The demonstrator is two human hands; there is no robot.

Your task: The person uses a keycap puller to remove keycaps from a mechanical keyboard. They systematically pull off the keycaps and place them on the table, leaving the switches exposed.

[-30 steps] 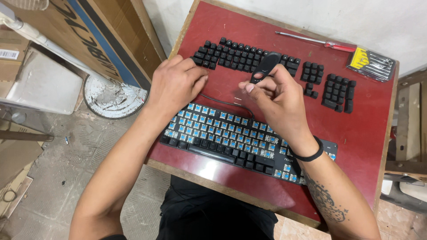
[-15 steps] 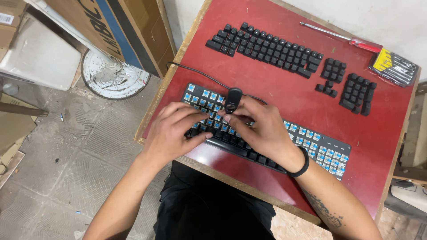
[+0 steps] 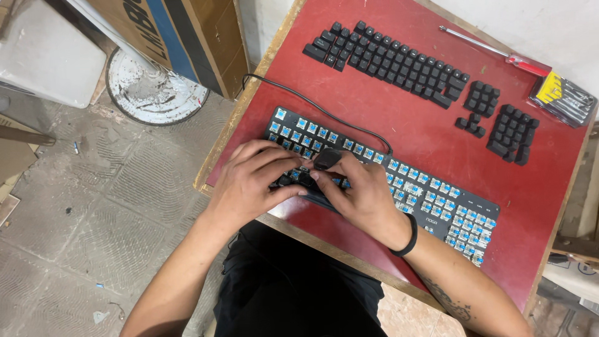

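Note:
A black keyboard [image 3: 437, 200] with bare blue switches lies on the red table [image 3: 412, 131], and a few black caps remain on its lower left rows. My left hand [image 3: 249, 181] lies flat over that left end, fingers spread, thumb by a black keycap. My right hand [image 3: 359, 193] is close beside it and pinches a small black tool [image 3: 327, 158] over the same keys. The removed black keycaps [image 3: 393, 62] are laid out in rows at the table's far side, with smaller groups [image 3: 508, 134] to their right.
A red-handled screwdriver [image 3: 493, 53] and a yellow-and-black pack of bits [image 3: 561, 97] lie at the far right corner. The keyboard cable [image 3: 299, 100] runs off the left edge. On the floor to the left are a round white lid [image 3: 153, 93], a cardboard box [image 3: 181, 31] and a white case [image 3: 43, 56].
Both hands have moved from the keyboard's upper middle down to its lower left rows, the right one still holding the black tool. The view has shifted with my head.

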